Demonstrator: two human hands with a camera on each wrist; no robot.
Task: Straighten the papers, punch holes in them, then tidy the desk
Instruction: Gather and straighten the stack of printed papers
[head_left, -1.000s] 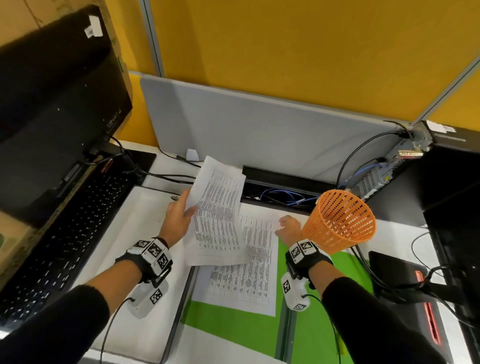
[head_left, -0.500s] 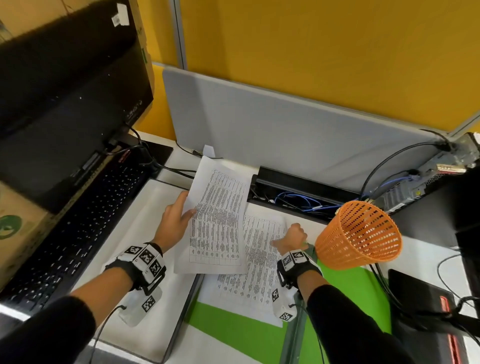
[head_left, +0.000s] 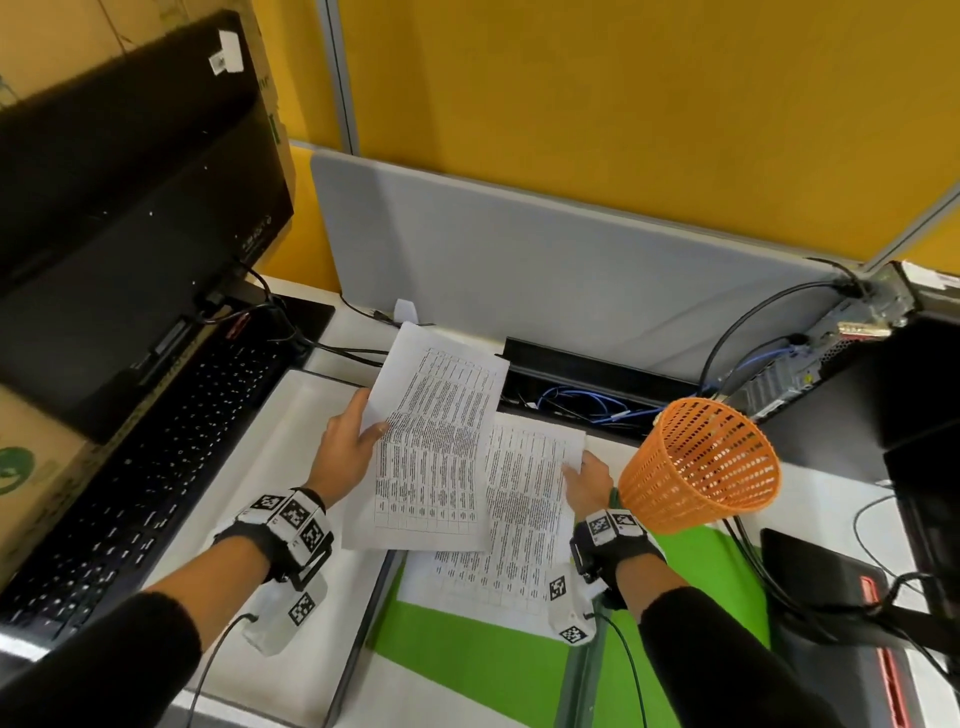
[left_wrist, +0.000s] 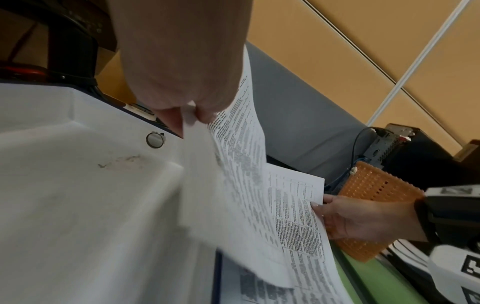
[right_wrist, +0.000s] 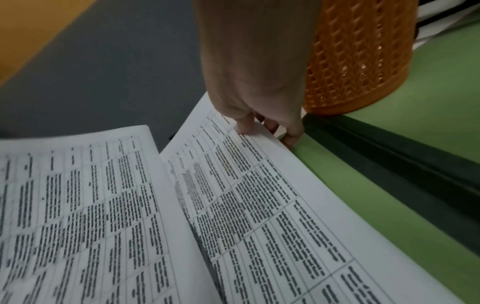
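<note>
Gathering loose pages, your left hand pinches one printed sheet lifted off the counter, while your right hand curls its fingers under the lower sheet's edge, likely to stack both squarely.

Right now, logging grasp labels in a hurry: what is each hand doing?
Left hand: pinches the raised sheet at its left edge.
Right hand: fingers curled on the right edge of the lower sheet, gripping it.

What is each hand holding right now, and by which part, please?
Left hand pinches one printed sheet at its left edge; right hand grips the other sheet near its far right corner.
</note>
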